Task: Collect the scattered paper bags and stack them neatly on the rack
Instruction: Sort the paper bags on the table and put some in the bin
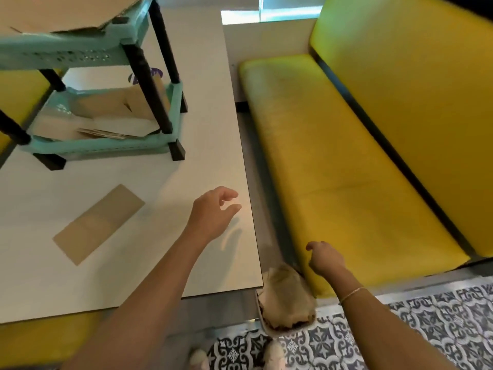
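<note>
one flat paper bag (pixel 98 224) lying on the white counter (pixel 208 145), more bags stacked in the teal rack (pixel 106 145) beyond, left hand (pixel 213 213) hovering loose-fingered and empty by the counter edge, right hand (pixel 324 259) loosely curled over the yellow bench (pixel 333 166), holding nothing

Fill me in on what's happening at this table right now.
A person is tidying paper bags onto a teal rack standing on the white table. Some bags already lie on its lower shelf and more on the top. One flat paper bag is still loose on the table. Both hands are empty: the left hand hovers near the table's right edge, the right hand over the gap by the yellow bench.
</note>
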The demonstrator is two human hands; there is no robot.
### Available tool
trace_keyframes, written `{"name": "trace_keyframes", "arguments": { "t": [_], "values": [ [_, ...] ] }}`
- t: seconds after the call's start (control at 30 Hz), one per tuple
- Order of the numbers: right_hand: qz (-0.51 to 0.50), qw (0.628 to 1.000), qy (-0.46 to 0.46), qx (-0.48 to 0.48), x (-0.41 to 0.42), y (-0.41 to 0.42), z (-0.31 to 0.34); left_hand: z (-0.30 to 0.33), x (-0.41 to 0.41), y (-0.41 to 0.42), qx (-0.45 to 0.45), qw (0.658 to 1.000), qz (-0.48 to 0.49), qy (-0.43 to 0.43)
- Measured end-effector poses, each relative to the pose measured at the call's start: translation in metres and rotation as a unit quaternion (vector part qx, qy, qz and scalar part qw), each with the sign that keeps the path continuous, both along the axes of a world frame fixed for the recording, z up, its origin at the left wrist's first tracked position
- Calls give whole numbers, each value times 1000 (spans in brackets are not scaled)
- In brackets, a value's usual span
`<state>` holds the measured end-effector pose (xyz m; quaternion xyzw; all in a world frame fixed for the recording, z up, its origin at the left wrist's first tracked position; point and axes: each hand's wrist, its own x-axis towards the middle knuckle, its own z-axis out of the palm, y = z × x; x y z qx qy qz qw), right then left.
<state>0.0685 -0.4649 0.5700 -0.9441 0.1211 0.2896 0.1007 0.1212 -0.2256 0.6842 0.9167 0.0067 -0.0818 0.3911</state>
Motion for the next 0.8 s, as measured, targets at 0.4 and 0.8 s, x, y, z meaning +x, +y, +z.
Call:
{"name": "trace_keyframes", "arguments": {
  "t": [0.4,0.8],
  "values": [
    [3,983,-164,85,58,79,89,-9,31,164,205,940,251,105],
    [23,970,-213,111,60,138,112,-8,24,198,236,931,192,201]
  ]
}}
